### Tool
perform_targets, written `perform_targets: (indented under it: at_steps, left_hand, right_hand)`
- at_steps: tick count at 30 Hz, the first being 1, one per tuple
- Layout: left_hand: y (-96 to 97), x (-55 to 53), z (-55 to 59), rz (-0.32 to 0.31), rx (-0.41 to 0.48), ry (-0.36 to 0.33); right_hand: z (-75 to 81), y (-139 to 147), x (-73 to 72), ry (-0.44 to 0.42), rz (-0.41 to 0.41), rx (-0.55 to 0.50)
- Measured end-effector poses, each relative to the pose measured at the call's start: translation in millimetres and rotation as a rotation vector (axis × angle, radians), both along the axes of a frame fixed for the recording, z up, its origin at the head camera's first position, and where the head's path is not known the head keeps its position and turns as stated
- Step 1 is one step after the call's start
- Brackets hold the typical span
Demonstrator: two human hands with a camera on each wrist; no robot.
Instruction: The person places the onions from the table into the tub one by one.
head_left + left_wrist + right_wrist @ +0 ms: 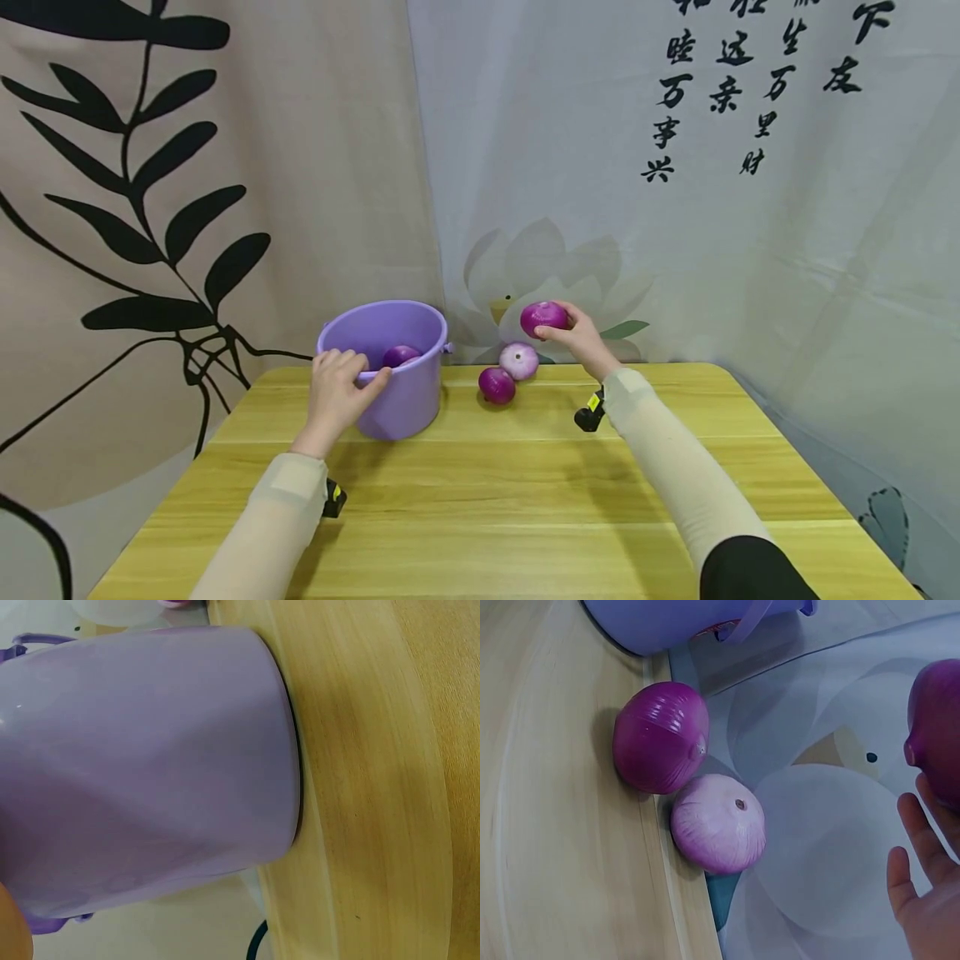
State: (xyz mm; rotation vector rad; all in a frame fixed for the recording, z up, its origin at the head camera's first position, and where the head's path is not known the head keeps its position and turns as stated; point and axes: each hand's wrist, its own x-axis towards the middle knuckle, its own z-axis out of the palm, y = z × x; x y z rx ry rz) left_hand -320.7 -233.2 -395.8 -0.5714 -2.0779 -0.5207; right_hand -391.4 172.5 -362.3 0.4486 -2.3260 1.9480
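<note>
- Your left hand [341, 392] grips the near rim of the purple bucket [401, 408]; the left wrist view shows just a sliver of skin at its lower left edge, so check that grasp from the head view.
- The bucket's near wall and your fingers hide most of its inside; you can see purple onion [399, 356] in there, but cannot tell how many lie below.
- Your right hand [581, 337] pinches the raised onion [542, 318] between thumb and fingers, above the table; the right wrist view cuts off both at its right edge.
- Between the bucket and your right hand, the dark onion [497, 386] and the pale onion [519, 361] sit by the far edge of the wooden table [525, 483], apparently touching.
- Behind them hangs a printed cloth [345, 167], close to that edge; the top of its lettering [727, 92] is out of frame.
</note>
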Motion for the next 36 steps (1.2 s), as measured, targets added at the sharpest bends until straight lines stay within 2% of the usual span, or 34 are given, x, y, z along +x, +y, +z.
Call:
perform_targets:
  at_steps: [36]
  left_hand:
    - [-0.4, -0.9, -0.7, 0.010, 0.004, -0.017]
  right_hand:
    - [5.7, -26.1, -3.3, 0.015, 0.022, 0.022]
